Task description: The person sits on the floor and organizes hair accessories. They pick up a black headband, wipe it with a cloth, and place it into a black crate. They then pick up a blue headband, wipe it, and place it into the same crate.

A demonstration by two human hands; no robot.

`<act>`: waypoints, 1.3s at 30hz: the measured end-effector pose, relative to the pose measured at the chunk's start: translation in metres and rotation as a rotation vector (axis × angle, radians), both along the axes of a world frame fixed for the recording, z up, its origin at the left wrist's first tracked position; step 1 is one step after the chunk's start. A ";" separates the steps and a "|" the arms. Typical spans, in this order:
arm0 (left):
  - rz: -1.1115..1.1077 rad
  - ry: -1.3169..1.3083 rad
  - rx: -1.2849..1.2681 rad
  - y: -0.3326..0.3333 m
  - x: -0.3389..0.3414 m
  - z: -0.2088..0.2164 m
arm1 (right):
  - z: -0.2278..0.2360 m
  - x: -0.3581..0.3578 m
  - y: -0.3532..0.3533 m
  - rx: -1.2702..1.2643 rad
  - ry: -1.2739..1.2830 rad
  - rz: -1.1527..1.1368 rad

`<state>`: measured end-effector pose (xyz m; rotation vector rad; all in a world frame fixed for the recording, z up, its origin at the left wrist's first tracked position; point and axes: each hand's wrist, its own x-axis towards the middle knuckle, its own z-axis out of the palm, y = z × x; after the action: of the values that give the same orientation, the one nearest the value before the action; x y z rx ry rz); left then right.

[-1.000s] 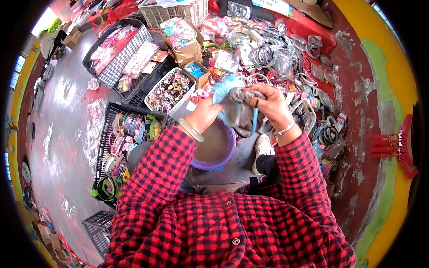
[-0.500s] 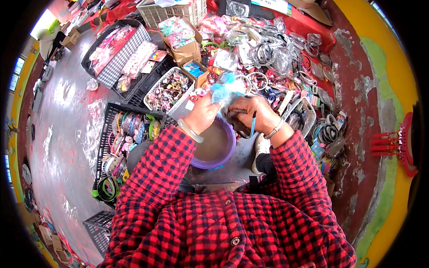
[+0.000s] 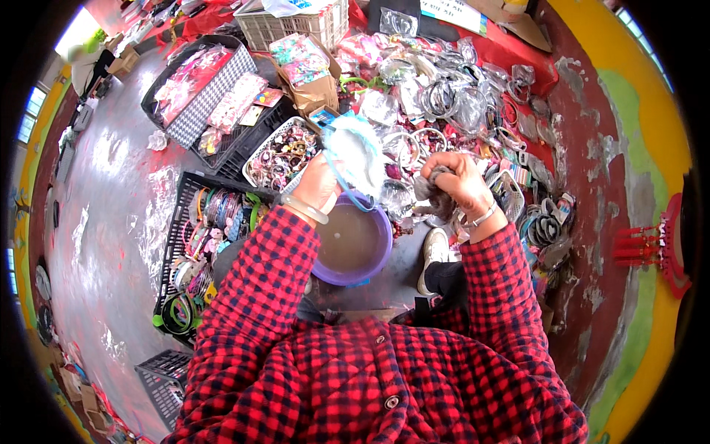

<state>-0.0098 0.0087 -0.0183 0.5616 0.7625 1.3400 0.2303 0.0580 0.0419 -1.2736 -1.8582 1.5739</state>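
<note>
My left hand [image 3: 319, 183], with a pale bangle at its wrist, is closed on a light-blue headband [image 3: 358, 152] with a white and pale-blue piece on it. The headband's thin blue band curves down over the far rim of a purple basin [image 3: 382, 260] that holds murky water. Off to the right, my right hand [image 3: 462, 181] is closed around a crumpled grey rag [image 3: 440, 194], apart from the headband. The fingers of my left hand are partly hidden behind its back.
A white basket of hair ties [image 3: 285, 154] stands beyond my left hand. To the left is a black crate of headbands [image 3: 181, 248]. A heap of plastic-wrapped accessories [image 3: 444, 89] covers the far right. My shoe [image 3: 435, 259] is right of the basin.
My hands have moved apart. The left has lifted and turned the headband, showing its white side; the right has drawn the rag away to the right.
</note>
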 end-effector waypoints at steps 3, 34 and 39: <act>-0.017 -0.171 -0.007 0.005 -0.014 -0.023 | 0.006 -0.007 -0.011 -0.021 0.257 -0.009; 0.074 -0.026 -0.027 0.001 -0.018 -0.009 | -0.017 -0.011 -0.018 0.213 0.127 -0.108; -0.107 -0.171 0.052 -0.007 0.010 0.014 | -0.044 -0.020 -0.020 0.896 -0.220 -0.009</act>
<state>0.0004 0.0013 -0.0047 0.5148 0.5521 1.2932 0.2103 0.0378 -0.0021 -1.0202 -2.2670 0.4435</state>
